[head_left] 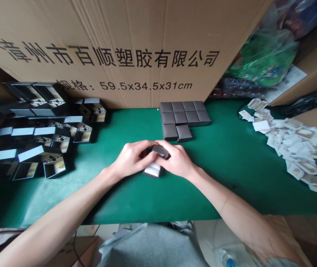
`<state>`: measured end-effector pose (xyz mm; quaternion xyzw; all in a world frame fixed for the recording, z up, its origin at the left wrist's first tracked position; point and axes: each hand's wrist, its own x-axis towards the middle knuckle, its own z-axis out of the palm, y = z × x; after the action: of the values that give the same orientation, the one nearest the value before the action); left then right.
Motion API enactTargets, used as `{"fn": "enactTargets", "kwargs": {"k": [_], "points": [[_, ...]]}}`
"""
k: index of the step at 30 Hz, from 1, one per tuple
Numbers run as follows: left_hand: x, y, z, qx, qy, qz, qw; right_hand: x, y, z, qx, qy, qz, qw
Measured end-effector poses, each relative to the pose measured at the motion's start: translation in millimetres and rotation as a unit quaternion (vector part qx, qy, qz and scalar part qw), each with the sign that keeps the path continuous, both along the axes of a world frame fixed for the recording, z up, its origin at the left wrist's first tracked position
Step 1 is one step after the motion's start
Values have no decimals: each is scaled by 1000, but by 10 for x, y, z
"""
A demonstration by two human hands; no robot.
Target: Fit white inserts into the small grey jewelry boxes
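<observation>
My left hand (132,157) and my right hand (177,161) meet at the middle of the green table (225,163), fingers curled around a small dark grey box (158,157). Its lid sits tilted at the top between my fingertips, and a pale edge of the box shows below. Both hands grip it from opposite sides. Just beyond my hands lies a neat block of several closed dark grey boxes (183,118).
Several open dark boxes (44,137) with items inside crowd the left side. A heap of small white packets (292,142) lies at the right. A big printed cardboard carton (119,48) stands behind the table. Green bags (261,55) pile at the back right.
</observation>
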<state>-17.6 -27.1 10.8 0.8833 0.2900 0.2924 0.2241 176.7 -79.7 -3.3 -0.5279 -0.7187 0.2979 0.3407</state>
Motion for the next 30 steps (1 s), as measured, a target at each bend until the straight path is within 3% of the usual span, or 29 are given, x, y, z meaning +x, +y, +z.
{"fn": "enactTargets", "kwargs": {"k": [30], "points": [[-7,9,-18,18,-10,-7,1000,3,0,-15,12,-3,-1,1000]]}}
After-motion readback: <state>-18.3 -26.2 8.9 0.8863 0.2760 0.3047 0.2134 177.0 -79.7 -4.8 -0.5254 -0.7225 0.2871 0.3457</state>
